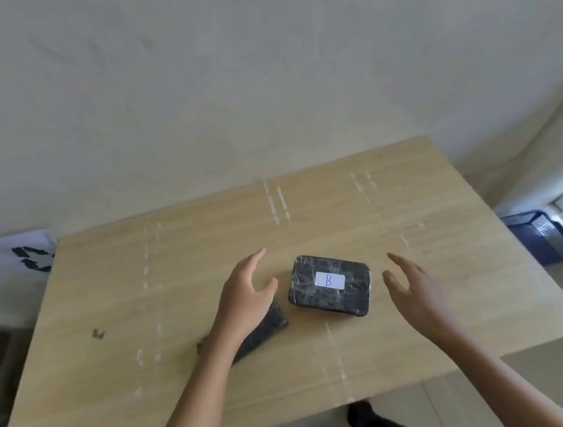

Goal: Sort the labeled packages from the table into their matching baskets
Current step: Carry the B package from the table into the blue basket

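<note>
From the head view, a black rectangular package wrapped in shiny clear film (pixel 329 285), with a white label marked "B" (pixel 329 280) on its top face, lies flat near the middle of the light wooden surface (pixel 450 266). The left hand (pixel 246 296) hovers just beside the package's left edge, its grip open with fingers spread, holding nothing. The right hand (pixel 414 290) hovers near the package's right edge, a little further off, grip likewise open and empty. The package sits between the two hands, touching neither. A second dark flat package (pixel 267 331) lies on the surface under the left wrist, partly hidden; its label cannot be seen. A dark blue plastic basket (pixel 544 239) stands on the floor beyond the surface's right edge
</note>
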`<state>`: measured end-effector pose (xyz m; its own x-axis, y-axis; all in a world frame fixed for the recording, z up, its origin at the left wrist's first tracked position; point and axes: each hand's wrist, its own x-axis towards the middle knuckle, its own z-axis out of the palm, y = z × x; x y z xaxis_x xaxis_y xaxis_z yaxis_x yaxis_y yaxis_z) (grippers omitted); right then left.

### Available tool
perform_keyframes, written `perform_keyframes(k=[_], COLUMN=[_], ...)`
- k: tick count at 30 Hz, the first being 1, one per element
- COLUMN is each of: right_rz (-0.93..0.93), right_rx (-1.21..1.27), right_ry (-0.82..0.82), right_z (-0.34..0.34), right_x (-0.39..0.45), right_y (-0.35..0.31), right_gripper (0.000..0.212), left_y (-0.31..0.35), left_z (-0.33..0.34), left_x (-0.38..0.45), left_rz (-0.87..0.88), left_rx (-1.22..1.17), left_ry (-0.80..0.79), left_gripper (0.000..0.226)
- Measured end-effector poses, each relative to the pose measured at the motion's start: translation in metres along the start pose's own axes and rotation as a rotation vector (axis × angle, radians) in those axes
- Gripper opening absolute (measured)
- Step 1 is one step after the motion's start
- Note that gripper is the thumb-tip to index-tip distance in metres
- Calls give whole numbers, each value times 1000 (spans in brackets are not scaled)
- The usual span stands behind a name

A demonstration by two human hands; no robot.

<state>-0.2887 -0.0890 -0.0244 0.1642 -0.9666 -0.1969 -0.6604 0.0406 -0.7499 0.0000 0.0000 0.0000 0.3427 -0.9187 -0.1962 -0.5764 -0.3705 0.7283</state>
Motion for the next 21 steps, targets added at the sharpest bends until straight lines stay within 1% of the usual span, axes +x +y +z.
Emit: perform_keyframes(k=[4, 6, 8, 11, 15, 18, 21], right_rz=[236, 352, 425, 448, 434, 431, 424], right_rx=[169, 279, 383, 459, 462, 450, 437], right_ry=[-142, -208, -246, -250, -193, -149, -95], right_z=[21, 34, 43, 57, 62, 62, 56], right_x=[20, 23, 27, 26, 26, 26, 21], right_y=[31, 43, 46, 49, 46, 44, 39], right_gripper=[53, 54, 51, 40, 29, 28, 28], left_y=[-7, -13, -16, -18, -17, -18, -15], left_z=[45, 64, 79, 92, 96, 97, 98], left_x=[20, 25, 31, 36, 39, 41, 40], left_rz=[-265, -338, -363, -379, -382, -374, -332], left_rx=[-135, -166, -175, -156, -162, -140, -121], left_ry=[-41, -36, -37, -47, -67, -106, -110], left_gripper=[60, 62, 63, 66, 68, 65, 61])
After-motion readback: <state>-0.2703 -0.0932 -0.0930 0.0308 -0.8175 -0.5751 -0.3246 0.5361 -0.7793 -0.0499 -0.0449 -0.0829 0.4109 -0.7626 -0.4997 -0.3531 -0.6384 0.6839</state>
